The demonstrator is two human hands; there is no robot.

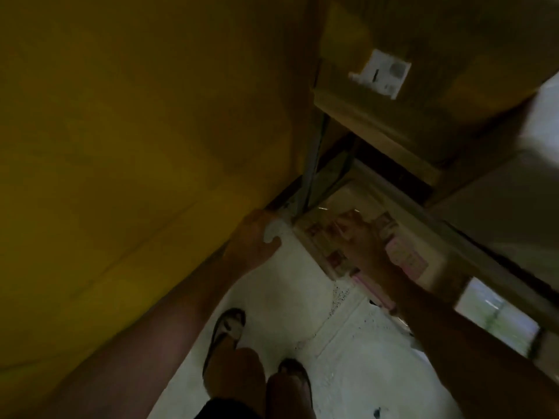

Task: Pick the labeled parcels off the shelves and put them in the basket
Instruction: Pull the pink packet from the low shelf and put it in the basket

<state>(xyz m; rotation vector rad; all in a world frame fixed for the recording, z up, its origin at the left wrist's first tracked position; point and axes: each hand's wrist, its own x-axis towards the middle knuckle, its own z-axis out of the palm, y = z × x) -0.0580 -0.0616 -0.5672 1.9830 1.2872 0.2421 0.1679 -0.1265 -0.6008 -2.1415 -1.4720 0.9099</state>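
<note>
1. Frame is dark and motion-blurred, so fine detail is poor.
2. Big carton (136, 131): plain yellow-brown cardboard filling the L half of view, close to cam. Its lower corner sits by the shelf upright.
3. Left hand (255, 240): at that lower corner, fingers curled round the carton edge, thumb bent underneath. Reads as a grip on the big carton. L forearm runs along the carton's bottom edge.
4. Right hand (361, 240): reaching fwd/down into the low shelf, back of hand to cam, over the pink/white packs (405, 258). Fingers too blurred, so can't tell if it holds anything or just touches.
5. Labelled carton (423, 116): brown box upper R, on the shelf level above the low shelf, well apart from both hands. White label (382, 72) on its facing side; print unreadable.
6. Pale carton (499, 195): just R of and below the labelled one, same rack.
7. Shelf beam (423, 213): light bar running diagonally above the packs, between them and the cartons.
8. Metal upright (314, 158): grey post between the big carton and the rack, meeting the floor just beside the L hand.
9. Floor (302, 282): pale, speckled, with a seam line.
10. Feet in sandals, bottom centre: one (225, 331) ahead, the other (295, 376) nearer the cam.
</note>
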